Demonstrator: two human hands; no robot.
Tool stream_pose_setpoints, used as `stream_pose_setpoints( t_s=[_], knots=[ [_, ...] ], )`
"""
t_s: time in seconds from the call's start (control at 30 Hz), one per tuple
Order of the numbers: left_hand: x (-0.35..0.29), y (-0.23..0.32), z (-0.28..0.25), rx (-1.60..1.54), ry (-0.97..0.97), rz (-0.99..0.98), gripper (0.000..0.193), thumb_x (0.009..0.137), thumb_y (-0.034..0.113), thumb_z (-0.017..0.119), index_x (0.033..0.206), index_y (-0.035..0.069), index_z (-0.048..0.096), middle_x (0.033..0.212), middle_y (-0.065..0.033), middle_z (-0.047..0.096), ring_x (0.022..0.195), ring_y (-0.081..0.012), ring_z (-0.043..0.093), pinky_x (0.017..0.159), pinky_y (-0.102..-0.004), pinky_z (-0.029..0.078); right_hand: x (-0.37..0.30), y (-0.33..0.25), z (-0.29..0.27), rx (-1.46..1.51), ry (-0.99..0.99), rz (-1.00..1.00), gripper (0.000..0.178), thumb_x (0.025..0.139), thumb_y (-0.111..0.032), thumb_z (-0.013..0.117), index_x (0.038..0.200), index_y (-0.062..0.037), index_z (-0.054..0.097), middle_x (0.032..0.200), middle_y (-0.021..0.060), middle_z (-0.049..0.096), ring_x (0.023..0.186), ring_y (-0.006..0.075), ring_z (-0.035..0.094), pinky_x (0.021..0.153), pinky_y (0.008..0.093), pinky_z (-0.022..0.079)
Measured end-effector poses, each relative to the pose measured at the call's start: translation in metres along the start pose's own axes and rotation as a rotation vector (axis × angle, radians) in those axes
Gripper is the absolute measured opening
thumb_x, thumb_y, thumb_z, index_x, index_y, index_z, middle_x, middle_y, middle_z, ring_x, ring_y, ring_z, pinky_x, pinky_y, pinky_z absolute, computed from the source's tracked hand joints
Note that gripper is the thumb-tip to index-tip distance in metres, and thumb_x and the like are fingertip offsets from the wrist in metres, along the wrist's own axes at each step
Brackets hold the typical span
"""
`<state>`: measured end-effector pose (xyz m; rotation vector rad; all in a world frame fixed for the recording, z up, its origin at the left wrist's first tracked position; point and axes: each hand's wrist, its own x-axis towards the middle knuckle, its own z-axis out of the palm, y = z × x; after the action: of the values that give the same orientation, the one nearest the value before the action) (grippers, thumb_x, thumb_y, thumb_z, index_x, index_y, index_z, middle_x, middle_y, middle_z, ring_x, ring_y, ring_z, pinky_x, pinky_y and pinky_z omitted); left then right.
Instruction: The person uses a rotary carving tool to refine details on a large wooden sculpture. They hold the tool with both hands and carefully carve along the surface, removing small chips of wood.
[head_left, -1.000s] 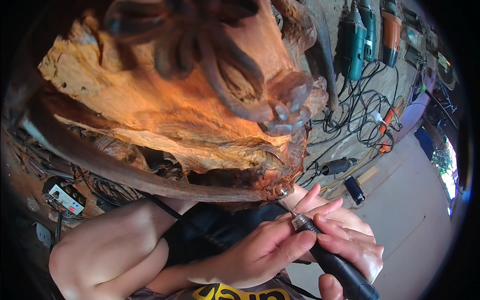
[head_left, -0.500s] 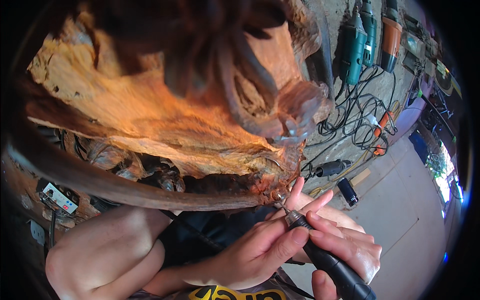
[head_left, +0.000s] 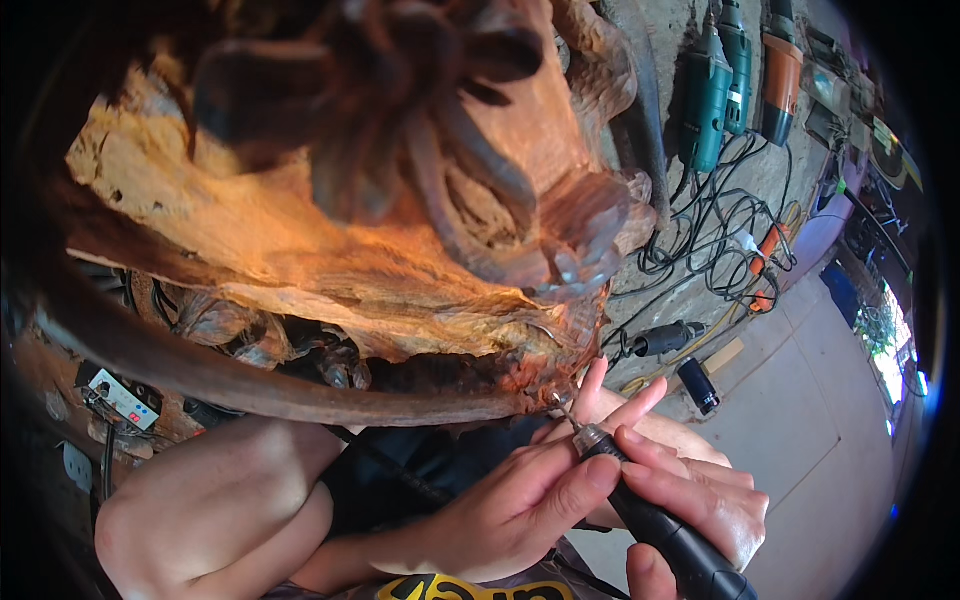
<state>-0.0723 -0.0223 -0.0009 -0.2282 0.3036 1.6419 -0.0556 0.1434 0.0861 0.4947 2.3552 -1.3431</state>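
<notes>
A large carved piece of reddish-brown wood [head_left: 300,240] fills the upper left, with dark curling petal shapes standing out from it. Both my hands are on a black rotary tool [head_left: 650,515] with a metal collar and a thin bit [head_left: 567,414]. The bit's tip is at the lower right corner of the carving; whether it touches cannot be made out. My right hand [head_left: 705,490] is wrapped round the tool's body. My left hand [head_left: 510,500] steadies its front end, the thumb lying against it near the collar and some fingertips stretched beyond, beside the wood.
Green power tools [head_left: 706,105] and an orange one [head_left: 782,85] lie at the upper right above tangled black cords [head_left: 710,225]. Nearer are another dark rotary tool [head_left: 665,338] and a black cylinder [head_left: 697,386] on the floor. A white control box [head_left: 122,398] sits left of my bent knee [head_left: 140,530].
The carving's dark raised petals have shifted left and slightly down in view. Both hands keep their hold on the rotary tool, nearly unmoved.
</notes>
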Motion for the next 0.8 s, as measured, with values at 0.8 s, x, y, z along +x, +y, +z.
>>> stream_pose_setpoints(
  t_s=[0.8],
  knots=[
    [0.003,0.007,0.002,-0.117,0.01,-0.014,0.077,0.107,0.047,0.03,0.159,0.008,-0.012,0.166,-0.0202,0.01,0.152,-0.0254,0.014,0.123,-0.0417,0.008,0.014,-0.017,-0.005,0.018,-0.063,0.151,0.041,0.09,-0.025,0.066,0.108,0.0122,0.068,0.105,0.0299,0.07,0.105,0.0406,0.07,0.097,0.0446,0.054]
  ],
)
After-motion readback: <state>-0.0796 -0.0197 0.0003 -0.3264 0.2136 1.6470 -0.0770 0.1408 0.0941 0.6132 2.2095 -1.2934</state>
